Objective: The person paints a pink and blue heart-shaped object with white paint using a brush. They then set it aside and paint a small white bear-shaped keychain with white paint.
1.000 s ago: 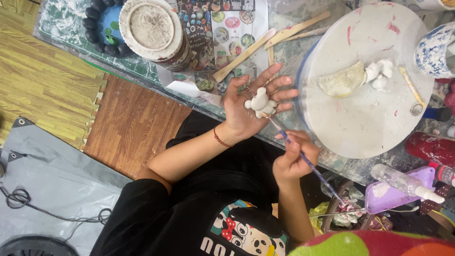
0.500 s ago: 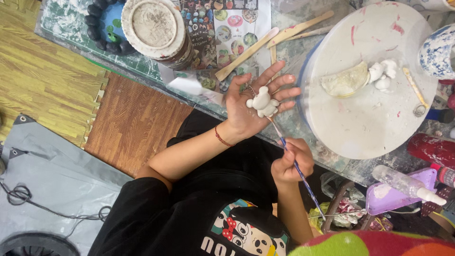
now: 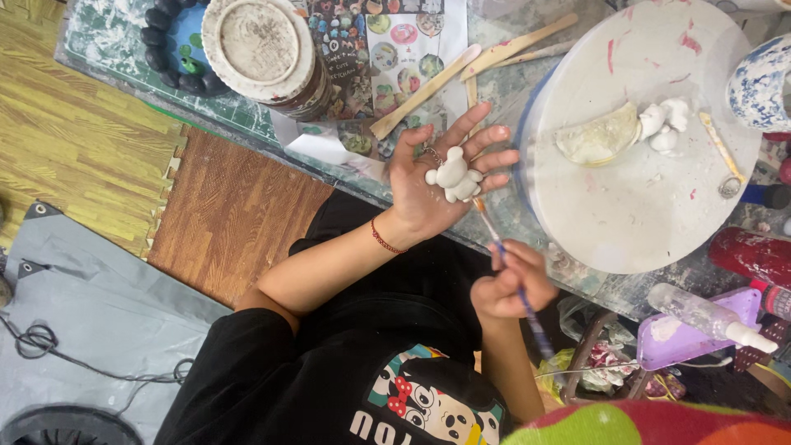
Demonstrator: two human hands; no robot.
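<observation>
I see my left hand [image 3: 437, 185] spread flat, the small white clay figure [image 3: 452, 175] lying on its palm. My right hand [image 3: 512, 284] pinches a paintbrush [image 3: 511, 276], tip at the figure. The figure looks shaped but unpainted; more clay pieces [image 3: 663, 124] wait on the round board [image 3: 651, 206].

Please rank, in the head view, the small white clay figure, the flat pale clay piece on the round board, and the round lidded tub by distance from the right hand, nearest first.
Measured from the right hand, which holds a brush:
1. Small white clay figure, just above it, lying in the open left palm.
2. Flat pale clay piece, up and to the right, on the round board.
3. Round lidded tub, far up at the left on the table.
</observation>
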